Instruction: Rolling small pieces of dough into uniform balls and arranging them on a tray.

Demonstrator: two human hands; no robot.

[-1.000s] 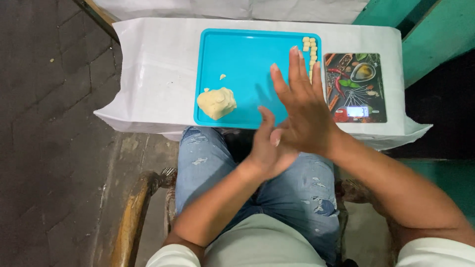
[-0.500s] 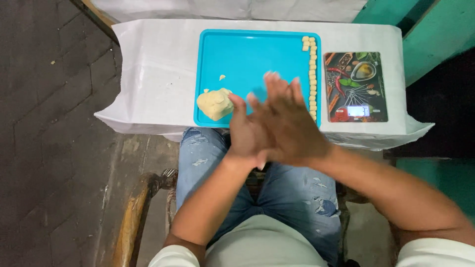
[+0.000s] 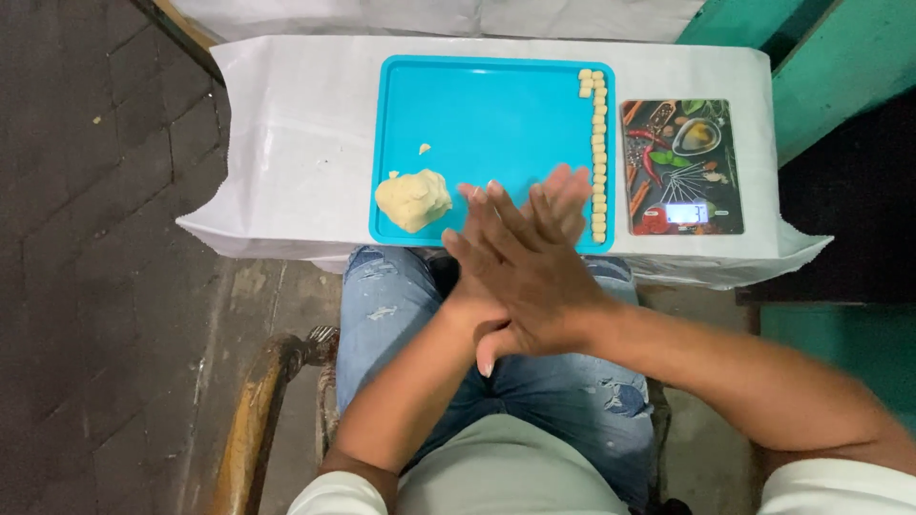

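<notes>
Head view: right hand (image 3: 530,277) laid flat across left hand (image 3: 563,195), palms pressed together, fingers (image 3: 496,215) stretched straight; anything between them hidden. Just beyond, on turquoise tray (image 3: 477,105): dough lump (image 3: 413,199) at near-left corner, row of small dough pieces (image 3: 598,153) along right edge. Kitchen scale (image 3: 682,167) beside tray on white-covered surface (image 3: 296,143).

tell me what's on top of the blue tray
On the blue tray lie a dough lump, a small crumb and a line of dough pieces. The hands cover its near right corner.
</notes>
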